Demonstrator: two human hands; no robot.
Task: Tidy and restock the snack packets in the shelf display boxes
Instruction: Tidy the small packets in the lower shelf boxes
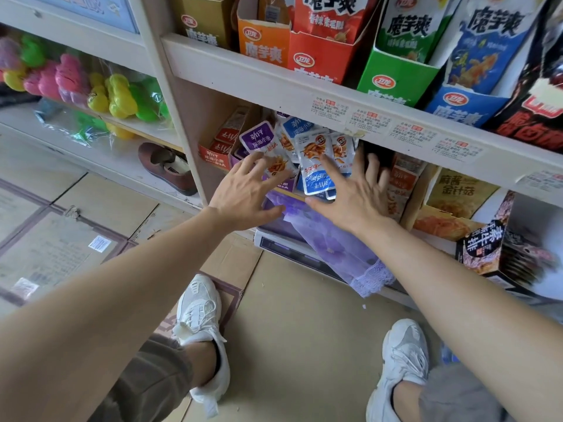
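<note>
Two spread hands (243, 190) partly cover snack packets (313, 156), display boxes (217, 147) mostly hidden.

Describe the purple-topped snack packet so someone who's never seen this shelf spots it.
Find the white shelf board under the tall colourful boxes and look beneath it. Just above the fingertips of the left hand stands a small packet. Its label is purple; the neighbours to its right are blue.
</note>
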